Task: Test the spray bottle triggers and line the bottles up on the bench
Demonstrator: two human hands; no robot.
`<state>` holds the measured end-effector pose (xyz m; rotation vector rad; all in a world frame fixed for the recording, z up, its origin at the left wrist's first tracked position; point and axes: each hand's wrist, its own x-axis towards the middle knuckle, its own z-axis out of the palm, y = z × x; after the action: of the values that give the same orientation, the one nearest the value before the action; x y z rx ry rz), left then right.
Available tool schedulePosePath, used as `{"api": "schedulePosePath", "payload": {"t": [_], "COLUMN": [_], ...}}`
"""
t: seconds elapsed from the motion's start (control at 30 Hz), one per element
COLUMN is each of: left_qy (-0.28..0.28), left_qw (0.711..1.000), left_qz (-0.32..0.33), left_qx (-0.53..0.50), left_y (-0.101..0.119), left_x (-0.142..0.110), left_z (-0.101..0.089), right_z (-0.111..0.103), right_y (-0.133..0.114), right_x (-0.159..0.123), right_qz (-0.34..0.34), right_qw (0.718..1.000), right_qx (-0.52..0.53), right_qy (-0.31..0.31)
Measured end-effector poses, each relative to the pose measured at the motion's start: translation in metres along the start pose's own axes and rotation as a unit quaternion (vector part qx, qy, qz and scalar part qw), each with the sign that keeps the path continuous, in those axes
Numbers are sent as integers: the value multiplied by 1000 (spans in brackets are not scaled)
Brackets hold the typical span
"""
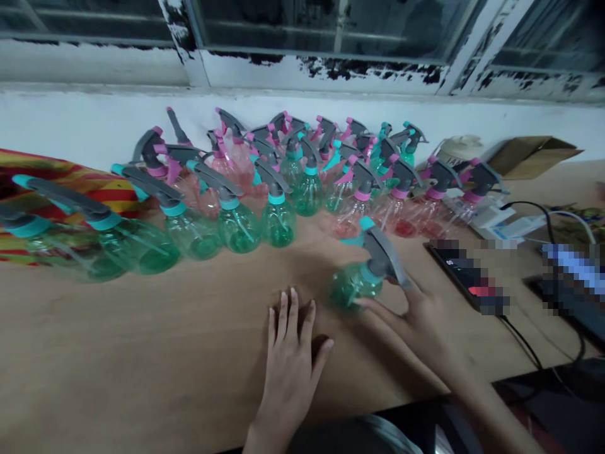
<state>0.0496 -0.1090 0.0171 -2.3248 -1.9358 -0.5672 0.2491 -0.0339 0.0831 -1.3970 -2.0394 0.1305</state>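
Observation:
My left hand (pixel 289 343) lies flat on the wooden table (pixel 142 353), fingers stretched out, holding nothing. My right hand (pixel 416 315) touches a green spray bottle (pixel 366 271) with a teal collar and grey trigger head; the fingers rest against its body and under the trigger. This bottle stands a little in front of the others. Behind it, several green spray bottles (pixel 236 221) and several pink spray bottles (pixel 401 202) stand in rows up to the white wall.
A striped red and yellow cloth (pixel 70 183) lies at the far left. A phone (pixel 466 274), cables (pixel 524 343) and a dark device (pixel 574 284) sit to the right. A cardboard box (pixel 532 154) and a white power strip (pixel 491 217) are at the back right.

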Motion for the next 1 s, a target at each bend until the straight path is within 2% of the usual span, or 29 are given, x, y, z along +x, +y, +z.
{"api": "schedulePosePath", "payload": {"t": [0.2, 0.37, 0.8, 0.9, 1.0], "left_qy": [14, 24, 37, 36, 36], "left_qw": [1000, 1000, 999, 999, 999], "left_qz": [0, -5, -4, 0, 5], "left_qx": [3, 8, 14, 20, 24], "left_y": [-1, -2, -5, -5, -5], "left_x": [-3, -5, -5, -6, -6], "left_z": [4, 10, 13, 13, 11], "right_z": [33, 48, 77, 76, 65], "right_y": [-8, -19, -18, -20, -17], "right_x": [72, 104, 137, 135, 125], "right_qz": [-18, 14, 14, 16, 21], "right_qw": [994, 983, 987, 991, 995], "right_qx": [-99, -166, -141, -116, -85], "right_qy": [-46, -82, -74, -61, -40]}}
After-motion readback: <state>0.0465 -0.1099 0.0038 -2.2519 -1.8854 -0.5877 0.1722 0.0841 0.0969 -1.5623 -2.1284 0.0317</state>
